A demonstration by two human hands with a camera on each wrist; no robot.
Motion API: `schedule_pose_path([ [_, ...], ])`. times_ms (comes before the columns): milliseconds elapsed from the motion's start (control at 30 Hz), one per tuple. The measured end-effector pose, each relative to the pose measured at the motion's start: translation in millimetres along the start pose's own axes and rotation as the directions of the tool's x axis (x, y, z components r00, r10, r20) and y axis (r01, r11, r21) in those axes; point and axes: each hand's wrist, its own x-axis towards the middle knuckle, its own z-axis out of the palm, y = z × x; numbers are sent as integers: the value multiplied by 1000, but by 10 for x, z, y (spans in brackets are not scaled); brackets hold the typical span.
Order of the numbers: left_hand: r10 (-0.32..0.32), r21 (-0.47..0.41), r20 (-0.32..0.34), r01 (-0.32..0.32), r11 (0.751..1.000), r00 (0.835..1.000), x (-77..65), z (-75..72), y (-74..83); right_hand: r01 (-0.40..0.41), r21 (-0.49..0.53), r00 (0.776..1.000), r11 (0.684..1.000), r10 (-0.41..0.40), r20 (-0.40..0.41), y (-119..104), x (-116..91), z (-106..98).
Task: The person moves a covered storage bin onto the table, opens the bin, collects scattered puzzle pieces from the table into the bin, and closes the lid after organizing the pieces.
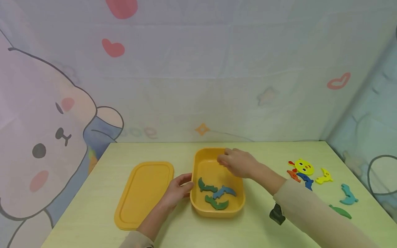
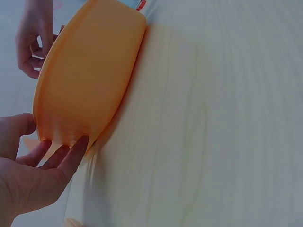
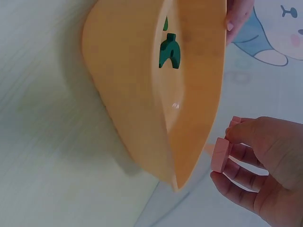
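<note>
A deep yellow plastic box (image 1: 217, 213) stands open-topped on the table. My left hand (image 1: 176, 193) holds its left side, thumb at the rim and fingertips against the outer wall (image 2: 90, 71). Above the far right part of the box, my right hand (image 1: 237, 163) pinches a small pink piece (image 3: 220, 153) between thumb and fingers; the piece is mostly hidden in the head view. Inside the box lie a dark green curved piece (image 1: 206, 186), a blue curved piece (image 1: 224, 192) and a green curved piece (image 1: 216, 204).
A flat yellow lid (image 1: 145, 194) lies left of the box. At the right are a yellow round face piece (image 1: 304, 167), an orange piece (image 1: 294, 175), a dark blue piece (image 1: 306, 180), a yellow crescent (image 1: 324, 176), a teal piece (image 1: 348, 195) and a green piece (image 1: 340, 211).
</note>
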Motion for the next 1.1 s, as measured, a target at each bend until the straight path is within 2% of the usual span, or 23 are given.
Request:
schedule_pose_path([
  [600, 0, 15, -10, 0, 1000, 1000, -17, 8, -9, -4, 62, 999, 998, 1, 47, -92, 223, 58],
  [1067, 0, 10, -3, 0, 1000, 1000, -28, 26, 52, 13, 31, 999, 999, -15, 51, -142, 355, 125],
  [1100, 4, 8, -6, -4, 1000, 1000, -7, 19, 20, 13, 32, 998, 999, -14, 55, -144, 365, 126],
])
